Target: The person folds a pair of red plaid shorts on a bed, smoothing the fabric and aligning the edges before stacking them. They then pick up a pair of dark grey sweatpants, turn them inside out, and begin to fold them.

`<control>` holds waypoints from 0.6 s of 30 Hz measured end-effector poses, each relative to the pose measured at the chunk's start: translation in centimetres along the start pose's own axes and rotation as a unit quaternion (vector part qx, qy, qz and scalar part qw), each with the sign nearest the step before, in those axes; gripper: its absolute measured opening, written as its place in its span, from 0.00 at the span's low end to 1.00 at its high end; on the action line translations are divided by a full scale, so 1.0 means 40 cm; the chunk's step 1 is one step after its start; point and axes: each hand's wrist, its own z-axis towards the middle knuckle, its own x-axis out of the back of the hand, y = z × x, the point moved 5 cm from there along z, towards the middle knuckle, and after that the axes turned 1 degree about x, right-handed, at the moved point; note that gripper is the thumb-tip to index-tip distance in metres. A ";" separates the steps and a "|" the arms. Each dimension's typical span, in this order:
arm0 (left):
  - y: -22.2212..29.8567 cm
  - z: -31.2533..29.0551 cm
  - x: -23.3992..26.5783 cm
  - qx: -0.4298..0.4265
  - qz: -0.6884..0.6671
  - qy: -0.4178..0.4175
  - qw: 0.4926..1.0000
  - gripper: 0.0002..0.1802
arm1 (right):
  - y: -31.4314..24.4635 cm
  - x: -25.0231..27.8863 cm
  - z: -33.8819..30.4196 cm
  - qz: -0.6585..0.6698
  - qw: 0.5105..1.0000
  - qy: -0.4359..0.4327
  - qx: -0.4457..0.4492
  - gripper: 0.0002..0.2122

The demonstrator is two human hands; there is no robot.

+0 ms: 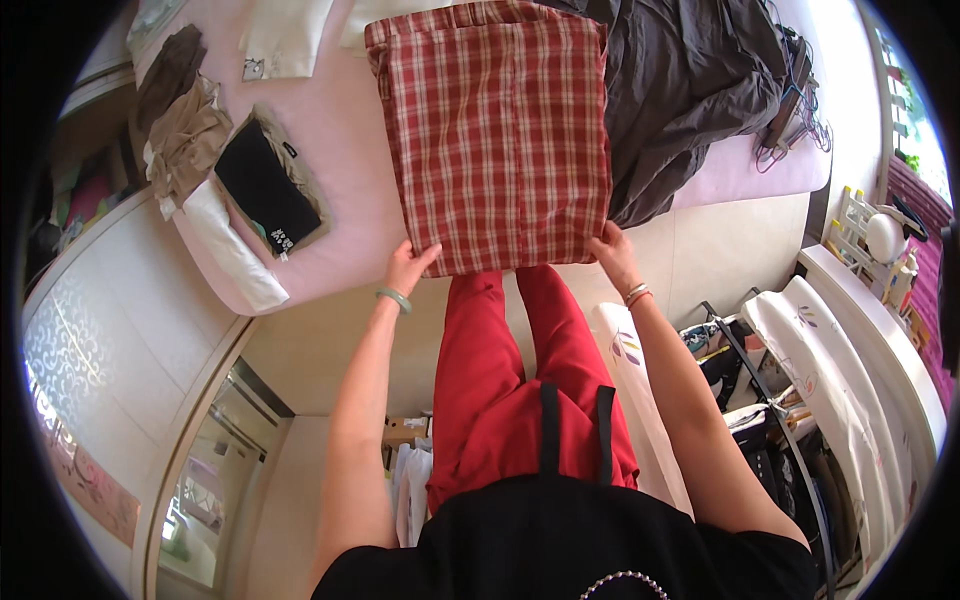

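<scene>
Black shirt nearest, both arms stretch forward — left hand and right hand pinching the near corners of the red plaid cloth, spread over the pink bed. Rightward of the cloth, nearer — a rack holding clothes.

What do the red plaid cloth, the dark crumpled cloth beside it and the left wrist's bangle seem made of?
Red plaid cloth: woven fabric, matte, perhaps cotton; soft folded edges and light wrinkles show.
Dark crumpled cloth: thin-looking, mostly matte fabric, bunched in many creases; fibre unclear.
Bangle: pale green, smooth, rigid-looking ring; perhaps stone, though glass or plastic could look alike.
</scene>
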 end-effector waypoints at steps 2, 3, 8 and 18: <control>0.120 0.029 0.002 -0.008 -0.079 -0.010 0.997 0.23 | -0.071 0.019 0.036 0.036 0.999 0.028 0.026 0.15; 0.165 0.054 0.012 -0.022 -0.108 -0.010 0.994 0.25 | -0.140 0.021 0.045 0.055 0.997 0.039 0.037 0.16; 0.322 0.267 0.093 -0.092 -0.201 0.060 0.973 0.30 | -0.398 -0.014 0.200 0.048 0.988 0.010 0.149 0.20; 0.580 0.292 0.148 -0.243 -0.188 0.150 0.940 0.12 | -0.510 -0.020 0.332 -0.044 0.969 0.117 0.214 0.11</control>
